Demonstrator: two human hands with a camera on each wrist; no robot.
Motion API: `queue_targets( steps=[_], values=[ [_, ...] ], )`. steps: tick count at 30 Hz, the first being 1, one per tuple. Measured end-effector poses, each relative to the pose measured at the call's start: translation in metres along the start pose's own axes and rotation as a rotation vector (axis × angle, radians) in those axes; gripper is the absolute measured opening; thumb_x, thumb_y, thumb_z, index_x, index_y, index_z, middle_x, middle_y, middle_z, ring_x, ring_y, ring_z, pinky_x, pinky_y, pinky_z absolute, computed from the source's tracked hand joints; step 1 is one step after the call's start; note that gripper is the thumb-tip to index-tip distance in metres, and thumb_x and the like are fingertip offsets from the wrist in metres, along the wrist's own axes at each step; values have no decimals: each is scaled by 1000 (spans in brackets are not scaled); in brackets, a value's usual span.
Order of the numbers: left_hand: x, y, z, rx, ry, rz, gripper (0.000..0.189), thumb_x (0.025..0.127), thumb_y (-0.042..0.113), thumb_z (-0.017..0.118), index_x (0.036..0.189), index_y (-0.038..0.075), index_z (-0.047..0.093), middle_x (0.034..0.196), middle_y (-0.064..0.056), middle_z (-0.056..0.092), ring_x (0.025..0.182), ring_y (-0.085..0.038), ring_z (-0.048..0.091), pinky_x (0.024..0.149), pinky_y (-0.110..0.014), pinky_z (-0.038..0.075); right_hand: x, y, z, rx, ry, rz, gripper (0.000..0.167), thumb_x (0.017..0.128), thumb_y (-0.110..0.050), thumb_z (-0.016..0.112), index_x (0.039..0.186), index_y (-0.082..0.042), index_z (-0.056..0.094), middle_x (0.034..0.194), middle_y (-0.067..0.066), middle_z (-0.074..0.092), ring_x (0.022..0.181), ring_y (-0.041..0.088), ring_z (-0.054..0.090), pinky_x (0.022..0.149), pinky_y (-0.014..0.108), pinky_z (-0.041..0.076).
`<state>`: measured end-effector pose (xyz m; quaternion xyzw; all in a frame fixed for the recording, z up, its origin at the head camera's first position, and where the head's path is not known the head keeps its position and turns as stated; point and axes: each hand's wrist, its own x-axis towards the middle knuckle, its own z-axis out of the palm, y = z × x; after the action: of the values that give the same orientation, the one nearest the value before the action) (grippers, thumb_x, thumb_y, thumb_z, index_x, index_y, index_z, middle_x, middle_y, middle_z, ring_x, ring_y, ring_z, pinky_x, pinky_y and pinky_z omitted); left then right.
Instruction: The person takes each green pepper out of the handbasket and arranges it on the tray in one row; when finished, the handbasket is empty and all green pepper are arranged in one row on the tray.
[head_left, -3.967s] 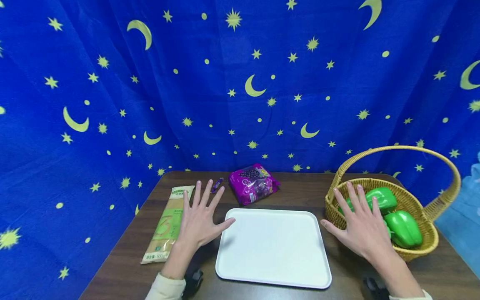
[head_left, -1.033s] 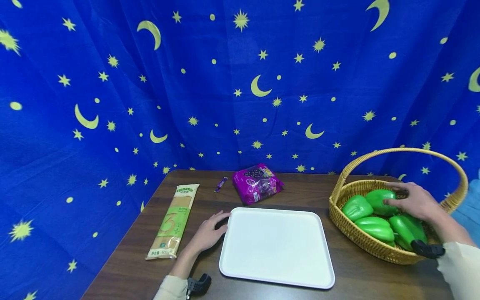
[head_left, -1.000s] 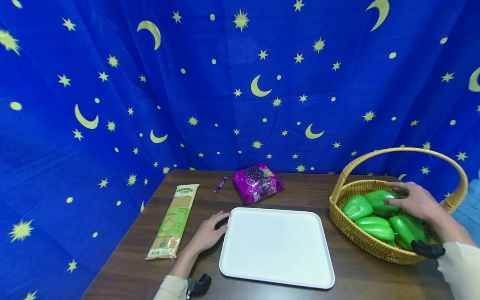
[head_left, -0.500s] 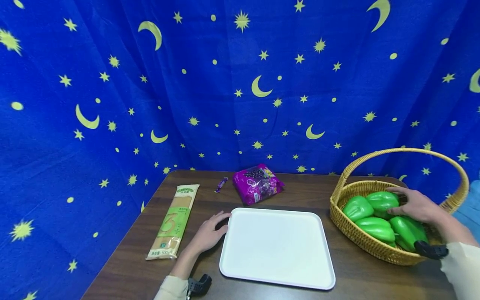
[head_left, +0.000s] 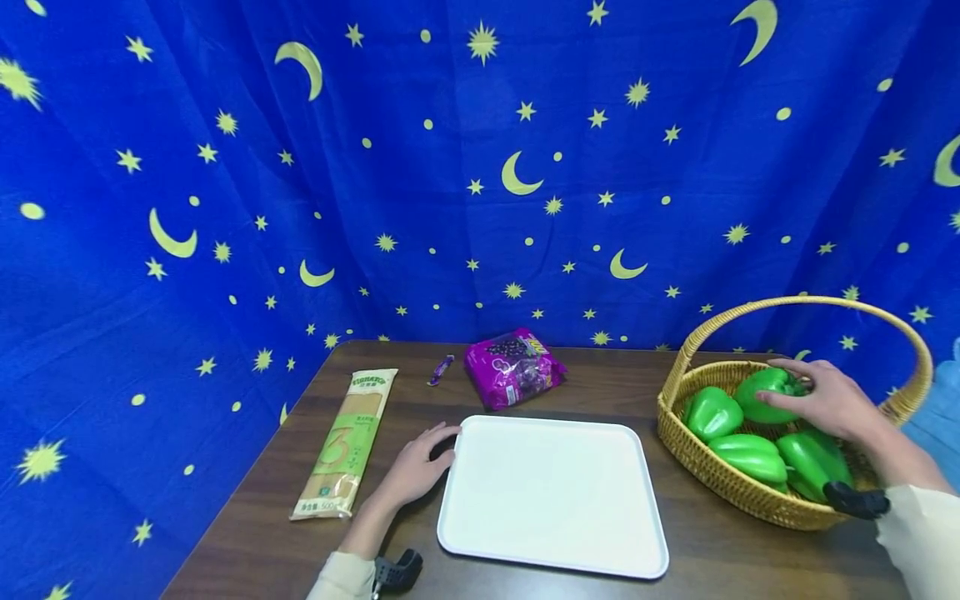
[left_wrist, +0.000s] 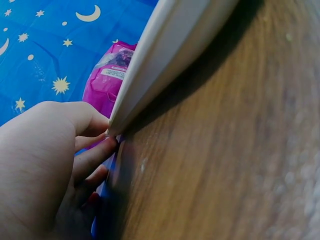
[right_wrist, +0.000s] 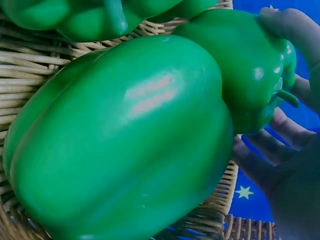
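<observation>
At the upper left corner of the white tray (head_left: 553, 500), my left hand (head_left: 414, 471) holds the rim between thumb and fingers. The left wrist view shows the thumb tip and a finger meeting at the tray's rim (left_wrist: 150, 65). My right hand (head_left: 832, 404) reaches into the wicker basket (head_left: 738, 492) and grips a green bell pepper (head_left: 765, 396), its thumb on the near side and fingers round the far side. In the right wrist view this bell pepper (right_wrist: 240, 65) has its stem towards the palm. Several other green bell peppers (head_left: 748, 457) lie in the basket.
A long pack of noodles (head_left: 345, 446) lies left of the tray. Behind the tray are a small purple-wrapped candy (head_left: 441, 370) and a purple bag (head_left: 513, 368). The basket's tall arched handle (head_left: 810, 302) rises over the right hand. A blue starry curtain (head_left: 420, 167) hangs behind the table.
Both hands were spread above the table, then the left went to the tray and the right into the basket. The right hand now grips a bell pepper, which has shifted slightly up and turned.
</observation>
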<state>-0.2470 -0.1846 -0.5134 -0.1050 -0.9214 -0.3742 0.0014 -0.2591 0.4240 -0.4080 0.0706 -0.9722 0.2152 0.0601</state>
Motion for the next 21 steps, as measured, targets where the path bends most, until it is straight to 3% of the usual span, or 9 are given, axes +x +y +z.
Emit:
queue_targets(
  steps=[7, 13, 21],
  values=[
    [1, 1, 0, 8, 2, 4, 39, 95, 28, 57, 134, 26, 57, 145, -10, 44, 136, -32, 35, 109, -55, 27, 5, -1, 4, -39, -82, -24, 86, 83, -54, 69, 142, 2, 39, 135, 42, 34, 114, 66, 32, 83, 77, 32],
    [1, 1, 0, 7, -7, -18, 39, 95, 29, 57, 135, 26, 56, 146, -10, 43, 136, -32, 35, 109, -56, 27, 6, -1, 5, -35, -119, -17, 91, 81, -55, 70, 145, 0, 36, 136, 40, 34, 113, 66, 33, 82, 77, 33],
    [1, 3, -1, 10, -6, -22, 39, 95, 29, 57, 135, 26, 56, 146, -11, 43, 135, -32, 35, 109, -56, 27, 3, 2, 5, -19, -109, 2, 91, 80, -54, 71, 145, -1, 36, 135, 43, 33, 112, 67, 33, 82, 77, 33]
  ],
)
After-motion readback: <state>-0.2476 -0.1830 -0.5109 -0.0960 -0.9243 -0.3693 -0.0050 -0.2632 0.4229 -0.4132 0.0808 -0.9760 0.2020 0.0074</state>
